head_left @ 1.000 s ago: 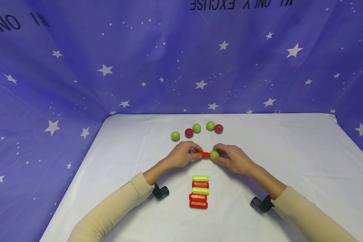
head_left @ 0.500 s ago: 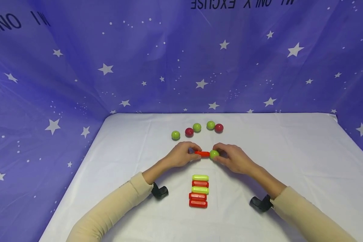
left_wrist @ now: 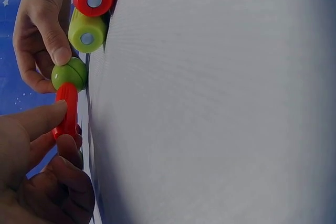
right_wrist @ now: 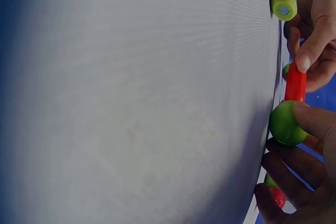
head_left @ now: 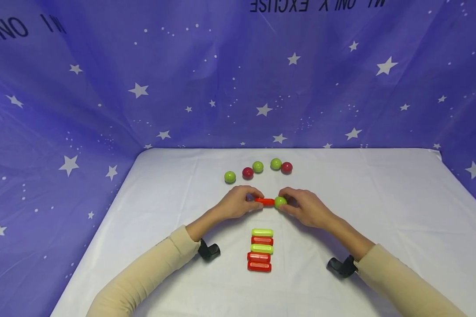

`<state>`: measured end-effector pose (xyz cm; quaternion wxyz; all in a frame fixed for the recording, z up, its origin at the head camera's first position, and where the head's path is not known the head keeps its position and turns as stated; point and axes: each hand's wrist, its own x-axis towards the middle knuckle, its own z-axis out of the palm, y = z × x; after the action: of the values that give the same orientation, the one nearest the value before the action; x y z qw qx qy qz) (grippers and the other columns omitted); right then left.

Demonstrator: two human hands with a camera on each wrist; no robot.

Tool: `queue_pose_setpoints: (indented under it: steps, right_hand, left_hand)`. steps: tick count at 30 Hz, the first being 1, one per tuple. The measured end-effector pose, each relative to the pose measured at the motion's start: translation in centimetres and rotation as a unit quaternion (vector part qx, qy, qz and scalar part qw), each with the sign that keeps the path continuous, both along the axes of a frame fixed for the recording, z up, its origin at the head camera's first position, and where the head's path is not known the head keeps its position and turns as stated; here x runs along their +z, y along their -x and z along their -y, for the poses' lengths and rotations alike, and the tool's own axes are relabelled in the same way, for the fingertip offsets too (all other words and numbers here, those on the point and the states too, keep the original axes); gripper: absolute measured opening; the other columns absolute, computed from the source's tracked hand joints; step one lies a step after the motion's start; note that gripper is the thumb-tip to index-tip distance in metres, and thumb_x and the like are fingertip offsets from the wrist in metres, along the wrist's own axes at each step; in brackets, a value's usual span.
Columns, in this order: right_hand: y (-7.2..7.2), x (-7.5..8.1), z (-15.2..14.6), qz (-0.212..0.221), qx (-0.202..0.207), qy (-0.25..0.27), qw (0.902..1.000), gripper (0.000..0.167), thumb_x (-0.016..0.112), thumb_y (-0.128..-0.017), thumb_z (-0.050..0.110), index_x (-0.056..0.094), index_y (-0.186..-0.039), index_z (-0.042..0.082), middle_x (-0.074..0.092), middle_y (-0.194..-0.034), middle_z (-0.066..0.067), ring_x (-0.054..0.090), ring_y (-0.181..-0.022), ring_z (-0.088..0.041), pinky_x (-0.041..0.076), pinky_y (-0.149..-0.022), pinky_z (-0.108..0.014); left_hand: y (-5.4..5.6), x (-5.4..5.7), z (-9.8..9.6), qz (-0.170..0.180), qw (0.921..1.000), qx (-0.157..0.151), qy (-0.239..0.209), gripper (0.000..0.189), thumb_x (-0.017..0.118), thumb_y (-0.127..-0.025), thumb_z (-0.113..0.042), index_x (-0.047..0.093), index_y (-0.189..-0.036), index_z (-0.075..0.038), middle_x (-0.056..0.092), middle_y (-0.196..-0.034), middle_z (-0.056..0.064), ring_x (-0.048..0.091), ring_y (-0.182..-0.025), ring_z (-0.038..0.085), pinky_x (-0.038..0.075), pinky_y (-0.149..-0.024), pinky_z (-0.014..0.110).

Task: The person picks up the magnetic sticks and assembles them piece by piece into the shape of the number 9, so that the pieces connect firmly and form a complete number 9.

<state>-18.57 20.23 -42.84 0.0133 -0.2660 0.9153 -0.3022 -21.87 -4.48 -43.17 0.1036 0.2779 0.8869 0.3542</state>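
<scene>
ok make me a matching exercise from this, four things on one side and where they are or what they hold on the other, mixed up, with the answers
1. left hand
2. right hand
3. five loose balls
4. five loose rods

A. holds a green ball
B. nearer the person than both hands
C. holds a red rod
D. beyond both hands

Pairs: 1-C, 2-A, 3-D, 4-B
</scene>
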Motion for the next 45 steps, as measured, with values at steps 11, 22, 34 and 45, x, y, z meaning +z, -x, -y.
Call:
queue_pose_setpoints:
  steps: [11,22,34,45]
  right_hand:
    - [0.0,0.0,0.0,0.005,-0.003,-0.001,1.0,0.025,0.073,-0.09,0.017,0.065,-0.114,0.012,0.066,-0.099,0.005,0.059,-0.09,-0.017,0.048,-0.087,-0.044]
    - [-0.1,0.0,-0.1,-0.001,-0.003,-0.001,1.0,0.025,0.073,-0.09,0.017,0.065,-0.113,0.012,0.065,-0.098,0.006,0.058,-0.088,-0.016,0.048,-0.086,-0.043]
    - [-0.1,-0.1,0.0,0.0,-0.003,-0.002,1.0,0.025,0.073,-0.09,0.016,0.065,-0.113,0.012,0.064,-0.098,0.007,0.057,-0.087,-0.016,0.048,-0.086,-0.043]
    - [0.0,-0.1,-0.1,-0.001,0.001,-0.003,1.0,0.026,0.074,-0.09,0.016,0.065,-0.114,0.012,0.066,-0.1,0.006,0.058,-0.09,-0.016,0.048,-0.088,-0.044]
  left_hand:
    - [0.4,0.2,1.3,0.011,0.9973,0.039,-0.062,0.018,0.075,-0.088,-0.019,0.075,-0.103,-0.009,0.069,-0.092,-0.004,0.057,-0.079,0.014,0.046,-0.073,0.029]
    - [2.5,1.2,3.4,-0.011,0.9665,0.192,-0.17,0.026,0.074,-0.09,-0.017,0.072,-0.111,-0.004,0.069,-0.108,0.009,0.059,-0.062,0.022,0.045,-0.059,0.029]
    - [4.0,-0.5,4.9,0.109,0.9454,0.246,-0.184,0.043,0.074,-0.088,-0.013,0.063,-0.13,-0.007,0.06,-0.125,0.01,0.058,-0.067,0.014,0.042,-0.049,0.022]
    - [4.0,-0.9,5.6,0.146,0.9385,0.235,-0.207,0.043,0.073,-0.09,-0.012,0.061,-0.131,-0.006,0.057,-0.121,0.01,0.053,-0.063,0.013,0.042,-0.044,0.021]
